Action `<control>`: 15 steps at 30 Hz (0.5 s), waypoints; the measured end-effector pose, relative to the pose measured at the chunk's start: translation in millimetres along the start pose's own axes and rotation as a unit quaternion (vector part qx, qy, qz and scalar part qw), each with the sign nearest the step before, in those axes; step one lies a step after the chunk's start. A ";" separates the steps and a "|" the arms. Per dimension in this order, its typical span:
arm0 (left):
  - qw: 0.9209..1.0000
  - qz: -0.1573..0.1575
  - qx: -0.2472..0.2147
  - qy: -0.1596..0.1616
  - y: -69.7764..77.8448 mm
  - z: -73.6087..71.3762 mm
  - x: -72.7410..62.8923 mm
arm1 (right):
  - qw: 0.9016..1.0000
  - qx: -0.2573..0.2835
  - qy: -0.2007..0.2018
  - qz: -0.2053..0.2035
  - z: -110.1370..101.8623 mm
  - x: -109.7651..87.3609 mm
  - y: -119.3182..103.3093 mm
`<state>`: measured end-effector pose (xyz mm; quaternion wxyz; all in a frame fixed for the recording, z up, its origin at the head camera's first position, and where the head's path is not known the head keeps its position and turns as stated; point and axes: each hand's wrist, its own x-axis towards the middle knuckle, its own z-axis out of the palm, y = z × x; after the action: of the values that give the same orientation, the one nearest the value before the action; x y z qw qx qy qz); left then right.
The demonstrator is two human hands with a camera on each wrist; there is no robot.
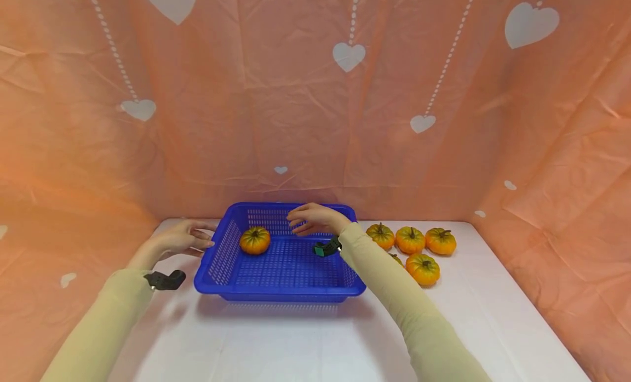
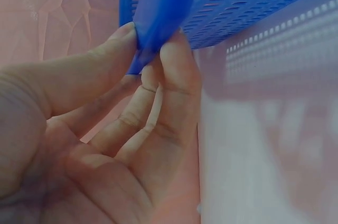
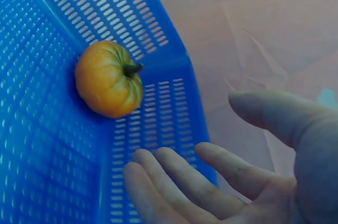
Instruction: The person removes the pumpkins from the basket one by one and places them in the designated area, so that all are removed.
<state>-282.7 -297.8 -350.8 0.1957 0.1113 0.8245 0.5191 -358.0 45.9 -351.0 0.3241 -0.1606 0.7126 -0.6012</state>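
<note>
A blue plastic basket point(image 1: 291, 290) with slotted walls stands on the white table. My left hand point(image 1: 181, 239) is at its left side; in the left wrist view the thumb and fingers point(image 2: 177, 71) pinch the basket's rim point(image 2: 163, 12). One small orange pumpkin point(image 1: 254, 240) with a green stem lies inside, toward the back left corner. My right hand point(image 1: 315, 220) hovers over the back right part of the basket, holding nothing. In the right wrist view its fingers point(image 3: 185, 182) are spread and relaxed, apart from the pumpkin point(image 3: 108, 80).
Several more pumpkins point(image 1: 423, 269) sit on the table point(image 1: 498, 305) to the basket's right, one partly hidden behind my right sleeve. An orange curtain point(image 1: 296, 124) with white hearts hangs around the back and sides. Each wrist wears a black strap point(image 1: 167, 280).
</note>
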 end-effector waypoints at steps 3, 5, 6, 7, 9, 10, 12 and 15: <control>1.000 -0.004 -0.002 0.001 0.2 -0.6 -1.9 | 1.000 -0.002 -0.002 0.005 8.8 5.4 0.5; 1.000 -0.004 -0.002 0.000 -0.1 -0.8 -2.9 | 1.000 -0.001 -0.002 0.008 14.7 8.6 0.5; 1.000 -0.004 -0.001 0.000 -0.4 -0.8 -3.1 | 1.000 -0.001 -0.001 0.009 17.7 10.3 0.6; 1.000 -0.005 -0.003 0.001 -0.8 -0.7 -3.3 | 1.000 0.000 0.001 0.011 20.8 11.9 0.8; 1.000 -0.004 -0.001 0.001 -1.4 -0.3 -3.5 | 1.000 -0.002 0.001 0.014 26.5 15.4 1.8; 1.000 -0.004 0.000 0.002 -1.5 -0.1 -3.7 | 1.000 -0.001 -0.001 0.018 29.1 17.5 2.6; 1.000 -0.003 0.004 0.006 -1.9 0.1 -3.8 | 1.000 -0.003 -0.002 0.023 33.9 22.2 5.1; 1.000 0.001 0.007 0.009 -3.1 0.4 -4.6 | 0.999 0.000 0.001 0.035 39.7 30.6 10.7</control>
<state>-278.3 -300.7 -352.8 0.1873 0.1090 0.8298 0.5143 -352.9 -0.5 -372.2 0.3444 -0.1355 0.7180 -0.5895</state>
